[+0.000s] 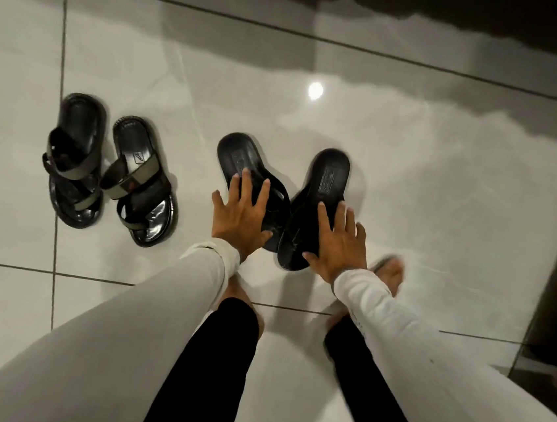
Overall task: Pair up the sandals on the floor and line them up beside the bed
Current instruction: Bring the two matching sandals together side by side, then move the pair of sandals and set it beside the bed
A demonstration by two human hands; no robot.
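glossy white tiled floor [411, 176], ceiling-light reflection [315, 91]

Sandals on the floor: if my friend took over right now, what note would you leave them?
Left hand: open, fingers spread flat over the left black flip-flop.
Right hand: open, flat over the right black flip-flop.
Neither hand grips anything.
The flip-flops lie side by side on the tile floor, heels apart and toe ends meeting near the hands.
The strappy sandals sit together further left, a bit crooked and touching.
Done: both pairs are grouped.
Left: straighten each pair and line them up beside the bed, which cannot be clearly made out here.
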